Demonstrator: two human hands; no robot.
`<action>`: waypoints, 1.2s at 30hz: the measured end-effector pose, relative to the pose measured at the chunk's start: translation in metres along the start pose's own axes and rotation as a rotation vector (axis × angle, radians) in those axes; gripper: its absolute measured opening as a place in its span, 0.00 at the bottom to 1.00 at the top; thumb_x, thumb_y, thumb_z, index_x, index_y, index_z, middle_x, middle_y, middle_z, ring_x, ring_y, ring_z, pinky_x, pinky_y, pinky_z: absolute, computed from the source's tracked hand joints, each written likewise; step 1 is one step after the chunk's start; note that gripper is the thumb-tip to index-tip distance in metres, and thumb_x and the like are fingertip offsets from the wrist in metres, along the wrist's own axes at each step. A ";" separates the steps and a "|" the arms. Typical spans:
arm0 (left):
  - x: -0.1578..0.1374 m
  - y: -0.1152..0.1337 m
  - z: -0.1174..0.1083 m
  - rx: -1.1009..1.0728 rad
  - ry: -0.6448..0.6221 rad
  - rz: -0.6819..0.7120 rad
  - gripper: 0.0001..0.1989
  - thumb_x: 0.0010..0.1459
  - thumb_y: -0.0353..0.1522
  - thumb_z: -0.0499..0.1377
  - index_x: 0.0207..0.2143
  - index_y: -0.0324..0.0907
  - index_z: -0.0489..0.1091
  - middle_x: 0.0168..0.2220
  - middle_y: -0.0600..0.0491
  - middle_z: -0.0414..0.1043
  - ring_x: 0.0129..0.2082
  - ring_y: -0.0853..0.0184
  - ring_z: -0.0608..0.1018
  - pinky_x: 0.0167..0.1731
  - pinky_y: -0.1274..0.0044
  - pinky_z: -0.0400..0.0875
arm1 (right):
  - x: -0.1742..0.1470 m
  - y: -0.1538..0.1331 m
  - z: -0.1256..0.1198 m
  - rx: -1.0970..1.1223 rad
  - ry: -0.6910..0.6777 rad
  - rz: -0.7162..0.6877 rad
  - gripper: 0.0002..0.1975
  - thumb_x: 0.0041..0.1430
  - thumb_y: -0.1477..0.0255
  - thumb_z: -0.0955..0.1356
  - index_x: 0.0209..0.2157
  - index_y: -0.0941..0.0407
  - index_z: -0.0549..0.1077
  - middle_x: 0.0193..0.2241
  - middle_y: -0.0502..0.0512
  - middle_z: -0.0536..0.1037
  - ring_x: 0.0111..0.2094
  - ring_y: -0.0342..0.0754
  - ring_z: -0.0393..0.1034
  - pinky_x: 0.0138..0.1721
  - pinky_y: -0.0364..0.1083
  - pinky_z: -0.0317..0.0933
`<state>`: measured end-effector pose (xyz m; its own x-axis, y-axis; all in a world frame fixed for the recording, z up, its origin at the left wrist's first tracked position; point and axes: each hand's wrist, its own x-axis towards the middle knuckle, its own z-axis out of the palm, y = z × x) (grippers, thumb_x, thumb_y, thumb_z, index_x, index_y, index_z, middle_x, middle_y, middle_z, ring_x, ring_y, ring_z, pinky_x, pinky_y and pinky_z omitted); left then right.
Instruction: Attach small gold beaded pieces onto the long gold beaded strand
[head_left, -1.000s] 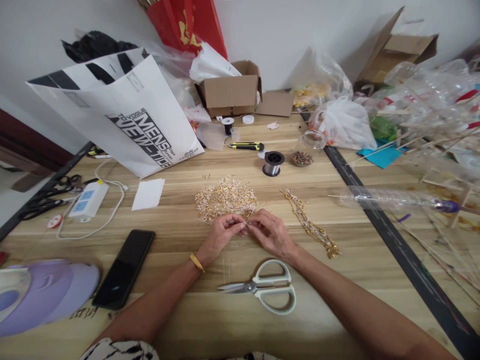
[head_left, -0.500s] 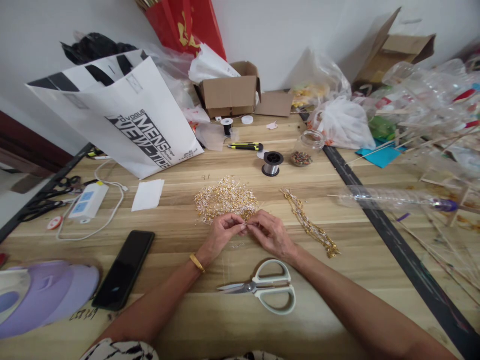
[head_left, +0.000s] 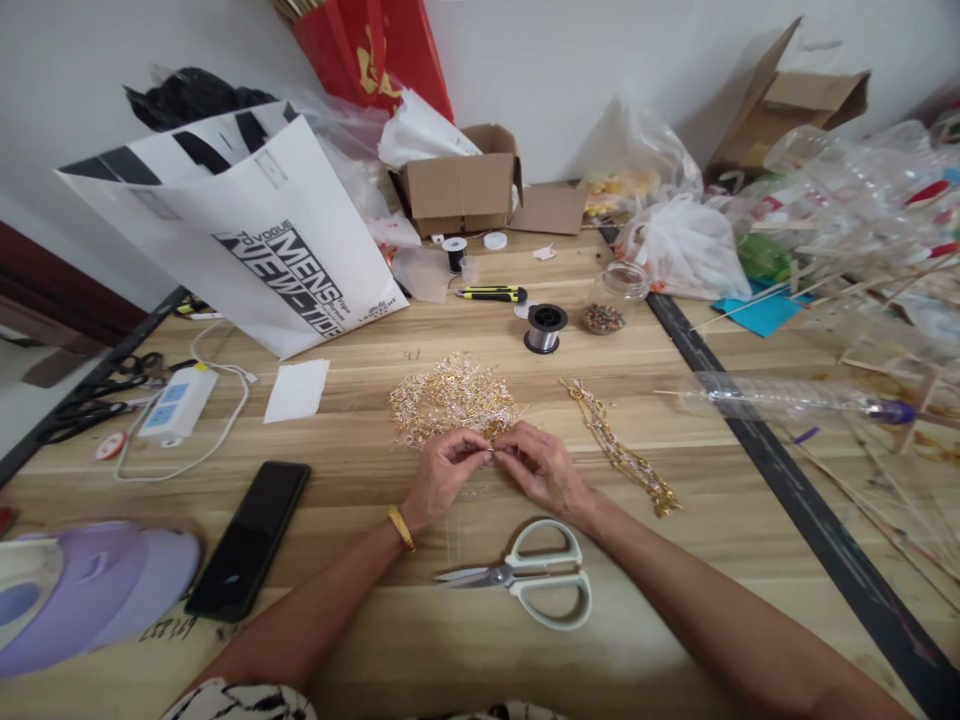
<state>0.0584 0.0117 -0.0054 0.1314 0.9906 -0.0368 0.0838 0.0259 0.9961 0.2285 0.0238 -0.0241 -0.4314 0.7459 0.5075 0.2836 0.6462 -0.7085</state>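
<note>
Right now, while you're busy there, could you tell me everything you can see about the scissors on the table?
The scissors have two rounded, pale off-white handle loops, plastic by their look, and short, shiny metal blades joined at a pivot. They lie flat on the wood-grain tabletop, between the forearms, with blades toward the left and handles toward the right. The loops stand apart and the blades look slightly parted. Neither the left hand nor the right hand touches them.
</note>
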 end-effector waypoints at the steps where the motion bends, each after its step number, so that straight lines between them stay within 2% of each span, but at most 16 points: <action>1: -0.001 0.000 0.000 0.021 -0.003 0.010 0.04 0.46 0.29 0.64 0.25 0.38 0.72 0.25 0.54 0.73 0.26 0.70 0.74 0.29 0.79 0.69 | 0.000 0.000 0.000 0.000 0.000 -0.002 0.04 0.61 0.74 0.64 0.36 0.58 0.71 0.28 0.54 0.71 0.29 0.44 0.65 0.30 0.43 0.61; 4: -0.002 -0.001 0.001 0.036 -0.005 0.026 0.04 0.47 0.28 0.63 0.26 0.38 0.70 0.25 0.54 0.72 0.26 0.71 0.74 0.29 0.80 0.69 | 0.000 -0.001 0.000 0.000 -0.005 -0.015 0.05 0.61 0.74 0.64 0.36 0.58 0.71 0.29 0.55 0.72 0.30 0.44 0.66 0.30 0.43 0.61; 8: -0.002 -0.002 0.001 -0.025 -0.013 0.002 0.08 0.46 0.28 0.64 0.31 0.38 0.68 0.27 0.54 0.72 0.28 0.71 0.74 0.31 0.80 0.70 | 0.000 -0.001 0.000 0.003 -0.012 -0.026 0.05 0.62 0.74 0.63 0.37 0.57 0.70 0.30 0.55 0.72 0.31 0.45 0.66 0.31 0.43 0.62; 13: -0.001 0.001 -0.001 -0.112 -0.111 -0.083 0.16 0.47 0.30 0.64 0.40 0.36 0.69 0.30 0.51 0.73 0.30 0.70 0.75 0.31 0.79 0.70 | -0.001 0.000 -0.001 -0.007 0.008 -0.020 0.05 0.61 0.75 0.63 0.37 0.57 0.70 0.31 0.57 0.73 0.33 0.46 0.67 0.33 0.45 0.63; 16: 0.000 0.001 -0.003 -0.126 -0.156 -0.132 0.14 0.51 0.35 0.62 0.38 0.35 0.70 0.25 0.52 0.73 0.24 0.71 0.74 0.26 0.79 0.70 | -0.001 0.000 -0.002 -0.012 0.025 -0.037 0.05 0.61 0.76 0.63 0.38 0.57 0.70 0.31 0.57 0.73 0.33 0.46 0.68 0.34 0.45 0.64; 19: 0.001 -0.002 -0.005 -0.138 -0.167 -0.131 0.12 0.53 0.36 0.60 0.35 0.35 0.72 0.22 0.53 0.72 0.22 0.71 0.74 0.25 0.79 0.70 | 0.000 0.000 -0.002 -0.013 0.036 -0.058 0.06 0.61 0.76 0.63 0.39 0.57 0.70 0.32 0.57 0.73 0.33 0.46 0.68 0.35 0.45 0.65; 28: 0.003 -0.001 -0.006 -0.157 -0.115 -0.160 0.09 0.47 0.33 0.65 0.31 0.36 0.74 0.24 0.53 0.74 0.25 0.71 0.75 0.30 0.79 0.70 | 0.001 -0.002 -0.002 -0.001 0.020 -0.045 0.05 0.61 0.76 0.64 0.37 0.57 0.71 0.32 0.57 0.74 0.33 0.46 0.69 0.35 0.45 0.65; 36: 0.004 -0.001 -0.007 -0.162 -0.068 -0.181 0.09 0.43 0.32 0.67 0.28 0.37 0.74 0.24 0.54 0.75 0.26 0.71 0.75 0.32 0.78 0.70 | 0.000 0.001 0.002 0.017 0.022 -0.003 0.03 0.60 0.75 0.65 0.37 0.56 0.69 0.32 0.55 0.74 0.32 0.44 0.68 0.31 0.43 0.64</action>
<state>0.0521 0.0170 -0.0060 0.1954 0.9568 -0.2153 -0.0463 0.2283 0.9725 0.2275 0.0237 -0.0258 -0.4132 0.7477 0.5198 0.2674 0.6453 -0.7156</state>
